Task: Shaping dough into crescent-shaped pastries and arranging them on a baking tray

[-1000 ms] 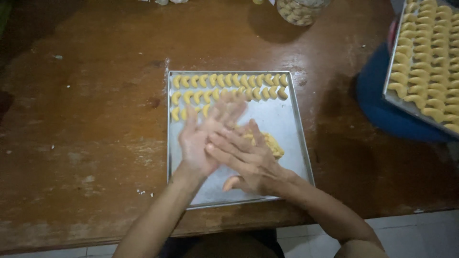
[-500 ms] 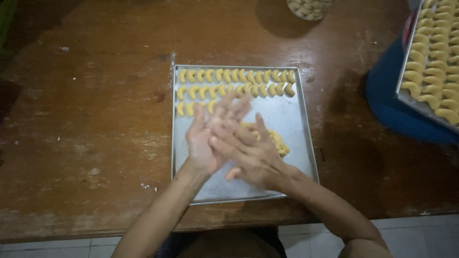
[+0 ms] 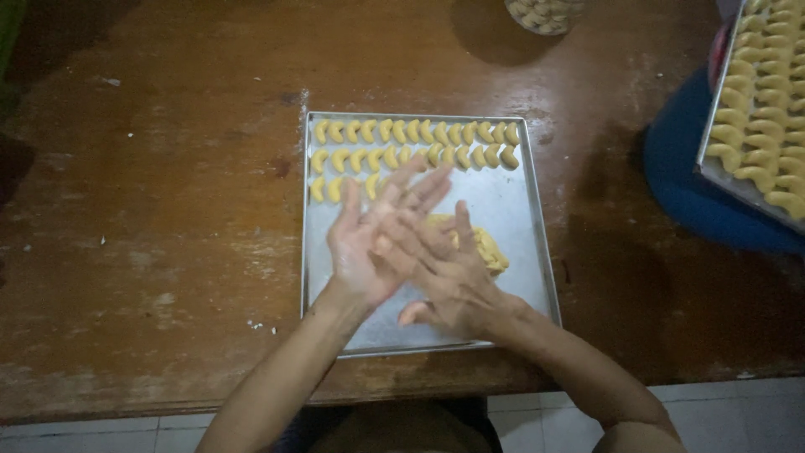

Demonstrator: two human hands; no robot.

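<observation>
Here, left hand (image 3: 369, 252) and right hand (image 3: 444, 273) are pressed palm to palm, fingers straight; anything between them is hidden. Below: rectangular metal baking tray (image 3: 537, 218). Just right, yellow dough lump (image 3: 488, 250). Farther, rows of yellow crescent cookies (image 3: 419, 144).

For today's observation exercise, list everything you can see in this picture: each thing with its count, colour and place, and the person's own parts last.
Table: one, brown worn wood, fills most of the view.
Baking tray: one, silver metal lined with pale paper, middle of the table at the near edge.
Crescent dough pieces: two full rows and a short third, yellow, far end of the baking tray.
Dough lump: one, yellow, on the tray beside the right hand.
Second tray: one, filled with yellow crescents, right edge, resting on a blue object.
Blue object: one, blue, under the second tray.
Container: one, top edge, partly cut off.
Left hand: palm open, above the tray.
Right hand: laid flat across the left hand's fingers.
</observation>
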